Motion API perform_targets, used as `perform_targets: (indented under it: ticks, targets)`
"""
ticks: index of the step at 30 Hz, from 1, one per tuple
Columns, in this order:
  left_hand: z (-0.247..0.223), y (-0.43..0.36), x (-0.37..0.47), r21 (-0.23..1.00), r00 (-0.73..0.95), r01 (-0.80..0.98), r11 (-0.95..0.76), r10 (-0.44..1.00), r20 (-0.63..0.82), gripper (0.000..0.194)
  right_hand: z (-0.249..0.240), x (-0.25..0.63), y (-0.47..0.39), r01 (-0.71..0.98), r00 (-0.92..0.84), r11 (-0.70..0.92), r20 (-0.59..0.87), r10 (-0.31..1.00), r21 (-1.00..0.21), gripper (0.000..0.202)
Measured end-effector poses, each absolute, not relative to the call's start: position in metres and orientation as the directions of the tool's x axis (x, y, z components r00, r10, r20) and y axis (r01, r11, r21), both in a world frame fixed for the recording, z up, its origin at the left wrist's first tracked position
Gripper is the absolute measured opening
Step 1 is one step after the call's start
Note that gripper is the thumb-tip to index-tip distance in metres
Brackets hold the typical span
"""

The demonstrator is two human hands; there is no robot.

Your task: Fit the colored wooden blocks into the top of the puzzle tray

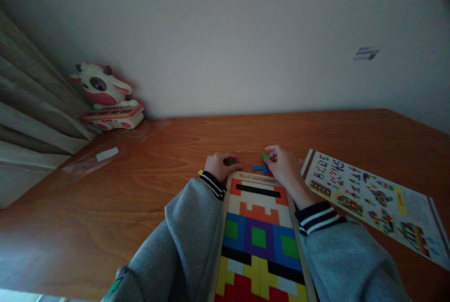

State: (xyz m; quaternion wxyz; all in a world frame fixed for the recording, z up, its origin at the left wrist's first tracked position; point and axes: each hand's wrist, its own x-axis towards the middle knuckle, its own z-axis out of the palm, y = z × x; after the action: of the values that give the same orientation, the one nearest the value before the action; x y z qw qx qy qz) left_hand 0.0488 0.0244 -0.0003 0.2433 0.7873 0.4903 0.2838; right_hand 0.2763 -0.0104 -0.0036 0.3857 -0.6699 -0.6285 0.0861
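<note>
My left hand point(218, 166) is at the upper left corner of a wooden puzzle board point(255, 178), its fingers curled round a small green piece point(234, 162). Beyond the board's upper right, my right hand point(284, 167) pinches another green piece point(266, 156) between thumb and fingertips. A blue puzzle piece point(259, 169) lies between the hands, with a bit of red beside it, partly hidden by the right hand. Below the hands, orange, blue, purple, black, yellow and red pieces fill much of the board. A yellow piece point(200, 172) peeks out by my left wrist.
A printed pattern sheet point(372, 199) lies on the wooden table point(147, 199) to the right. At the far left corner stands a cow toy with a keyboard point(108, 98), beside a curtain point(35, 100). A white strip point(107, 154) is on the table near it.
</note>
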Motion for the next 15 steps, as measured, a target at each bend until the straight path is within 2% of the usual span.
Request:
perform_targets:
  ticks: [4, 9, 12, 15]
  targets:
    - [0.001, 0.023, 0.050, 0.691, 0.360, 0.578, -0.435, 0.895, 0.262, 0.030, 0.009, 0.279, -0.025, 0.776, 0.188, 0.129, 0.422, 0.887, -0.617, 0.019]
    - [0.009, 0.016, 0.046, 0.638, 0.359, 0.494, -0.591, 0.807, 0.469, 0.015, 0.016, 0.287, -0.058, 0.711, 0.196, 0.263, 0.543, 0.816, -0.652, 0.024]
    - [0.013, 0.001, 0.034, 0.646, 0.345, 0.393, -0.654, 0.757, 0.555, 0.018, 0.014, 0.292, -0.082, 0.645, 0.266, 0.224, 0.489, 0.831, -0.731, 0.022]
    - [0.013, -0.023, 0.019, 0.677, 0.423, 0.269, -0.685, 0.716, 0.556, 0.019, 0.011, 0.295, -0.109, 0.541, 0.203, 0.200, 0.357, 0.912, -0.817, 0.024]
